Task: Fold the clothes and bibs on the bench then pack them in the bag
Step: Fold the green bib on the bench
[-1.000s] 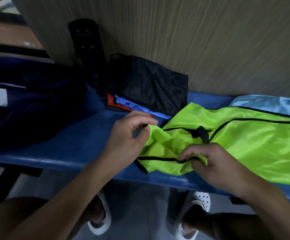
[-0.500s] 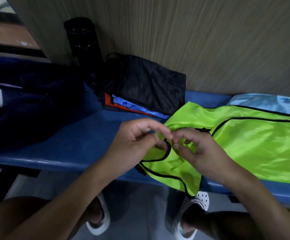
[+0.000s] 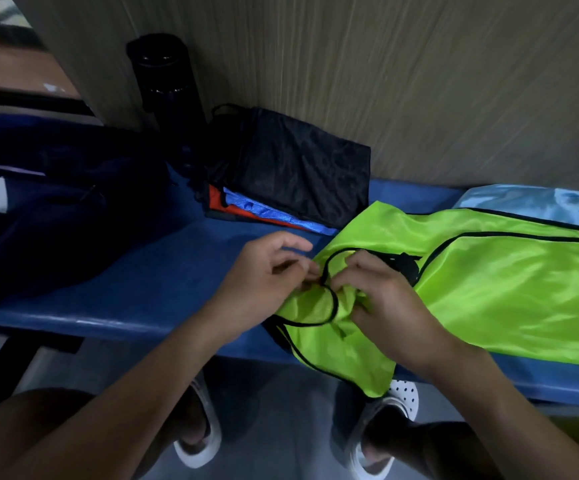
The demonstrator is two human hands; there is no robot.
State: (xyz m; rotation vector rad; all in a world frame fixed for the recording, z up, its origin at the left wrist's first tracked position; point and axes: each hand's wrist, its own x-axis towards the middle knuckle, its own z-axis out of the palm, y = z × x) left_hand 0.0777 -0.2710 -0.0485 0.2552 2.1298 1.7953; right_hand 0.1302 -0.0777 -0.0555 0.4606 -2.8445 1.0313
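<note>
At the counter (image 3: 135,278) edge, our left hand (image 3: 263,275) and right hand (image 3: 381,296) pinch the lime bib (image 3: 506,289), which stretches rightward.

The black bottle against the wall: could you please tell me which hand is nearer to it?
Left. The left hand is below and right of the black bottle, pinching the green bib; the right hand grips the bib farther right.
</note>
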